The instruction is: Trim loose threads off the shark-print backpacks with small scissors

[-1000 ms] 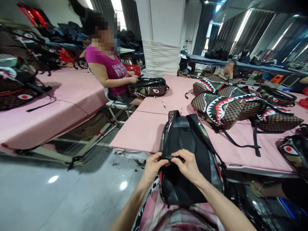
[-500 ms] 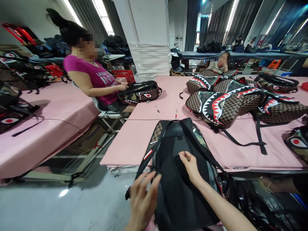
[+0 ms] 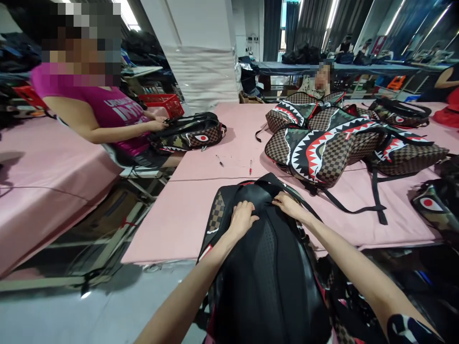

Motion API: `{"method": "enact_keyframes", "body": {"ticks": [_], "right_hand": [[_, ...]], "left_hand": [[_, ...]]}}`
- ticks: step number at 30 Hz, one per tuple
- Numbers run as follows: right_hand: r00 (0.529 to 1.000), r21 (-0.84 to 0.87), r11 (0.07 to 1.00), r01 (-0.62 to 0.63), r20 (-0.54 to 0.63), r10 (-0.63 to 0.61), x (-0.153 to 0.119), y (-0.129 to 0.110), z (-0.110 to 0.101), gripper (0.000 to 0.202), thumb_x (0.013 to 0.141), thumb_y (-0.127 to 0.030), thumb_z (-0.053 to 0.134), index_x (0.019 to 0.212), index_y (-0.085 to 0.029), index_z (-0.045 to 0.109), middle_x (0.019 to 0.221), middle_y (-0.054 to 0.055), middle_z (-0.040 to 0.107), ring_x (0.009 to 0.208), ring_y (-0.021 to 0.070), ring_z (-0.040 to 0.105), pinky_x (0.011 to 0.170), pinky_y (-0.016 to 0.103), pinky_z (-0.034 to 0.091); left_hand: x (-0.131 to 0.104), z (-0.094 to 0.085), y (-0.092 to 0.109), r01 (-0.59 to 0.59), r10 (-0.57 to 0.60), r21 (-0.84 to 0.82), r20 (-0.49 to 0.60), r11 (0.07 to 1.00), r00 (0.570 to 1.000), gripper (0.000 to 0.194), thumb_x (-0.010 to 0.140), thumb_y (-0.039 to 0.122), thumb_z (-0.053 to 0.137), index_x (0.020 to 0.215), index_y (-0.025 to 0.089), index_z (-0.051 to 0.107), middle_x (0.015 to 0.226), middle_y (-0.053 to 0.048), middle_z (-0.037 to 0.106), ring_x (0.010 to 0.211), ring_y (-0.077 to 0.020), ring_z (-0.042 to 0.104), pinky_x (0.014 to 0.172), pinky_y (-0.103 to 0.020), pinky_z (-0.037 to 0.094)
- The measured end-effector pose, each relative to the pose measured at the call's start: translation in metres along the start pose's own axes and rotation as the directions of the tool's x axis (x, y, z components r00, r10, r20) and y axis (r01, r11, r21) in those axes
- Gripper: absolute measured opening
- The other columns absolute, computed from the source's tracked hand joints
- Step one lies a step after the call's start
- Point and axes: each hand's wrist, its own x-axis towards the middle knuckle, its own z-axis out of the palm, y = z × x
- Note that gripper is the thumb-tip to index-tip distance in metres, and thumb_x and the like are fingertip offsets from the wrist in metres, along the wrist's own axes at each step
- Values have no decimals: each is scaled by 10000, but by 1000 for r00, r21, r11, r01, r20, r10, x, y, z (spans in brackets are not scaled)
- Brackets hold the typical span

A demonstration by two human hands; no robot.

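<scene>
A black backpack (image 3: 258, 267) lies back panel up in front of me, over the table's near edge, with checkered and camouflage sides. My left hand (image 3: 243, 219) is on its upper back panel, fingers bent down onto the black material and thumb held apart. Close by on the right, my right hand (image 3: 287, 204) pinches at the upper panel beside a shoulder strap (image 3: 304, 203). Its fingertips hold a small dark thing, mostly hidden against the black fabric, whose kind I cannot make out.
Several shark-mouth backpacks (image 3: 319, 155) lie on the pink table (image 3: 172, 210) ahead to the right. A black pen (image 3: 220, 161) and a red pen (image 3: 250, 167) lie beyond my backpack. At left, a seated person (image 3: 107, 114) handles another backpack (image 3: 193, 136). A red crate (image 3: 163, 104) stands behind.
My left hand has come from the lower left, raised with spread fingers, onto the upper back panel. The right hand has moved farther up the backpack. The view has turned slightly right.
</scene>
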Motion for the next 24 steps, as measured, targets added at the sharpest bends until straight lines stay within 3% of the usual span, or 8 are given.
{"method": "enact_keyframes", "body": {"ticks": [3,6,9,13,17,21,24], "right_hand": [[994,-44,997,66,91,-62,-1,-9,6,136,752,-294,659,773,-161,673,781,50,623,739,161,563,690,252,379],[980,-70,989,130,163,-118,-4,-19,11,219,654,-271,748,844,-188,678,806,38,638,743,168,574,676,247,375],[974,-111,983,150,190,-127,-11,-29,13,173,658,-222,735,818,-194,675,767,28,635,687,161,574,624,243,362],[971,-159,974,160,203,-127,-21,-39,17,106,714,-177,658,819,-181,659,794,43,628,680,159,578,601,242,355],[970,-199,966,168,211,-125,-34,-45,19,136,754,-129,569,873,-157,629,887,73,622,729,163,587,621,242,371],[970,-279,942,188,203,-134,-52,-56,15,189,704,-103,575,886,-124,622,894,91,640,749,178,599,622,236,400],[969,-372,903,214,197,-149,-50,-61,14,196,686,-178,621,870,-112,641,883,90,665,731,185,612,610,232,426]], "left_hand": [[-25,12,10,23,-24,-6,-80,1000,996,145,781,214,601,901,177,527,897,-44,545,873,-206,497,769,-326,382],[-42,16,17,36,-39,-27,-144,999,989,87,813,193,542,896,167,536,879,-57,552,867,-209,506,775,-319,380],[-46,8,16,86,-90,-79,-47,993,995,176,883,266,420,913,166,561,922,-75,581,913,-201,524,810,-297,371],[-23,-10,4,204,-191,-94,131,974,973,404,914,388,280,838,179,616,865,-87,638,833,-197,591,714,-274,390],[14,-16,-8,273,-247,-45,309,961,918,471,775,568,459,600,162,621,641,-104,641,722,-248,625,615,-283,396],[32,-18,1,260,-252,34,392,965,885,350,714,489,572,603,162,632,628,-103,658,742,-260,649,637,-281,429],[34,-18,8,220,-237,89,388,971,891,287,715,422,586,686,146,657,708,-123,685,796,-274,661,669,-289,455]]}}
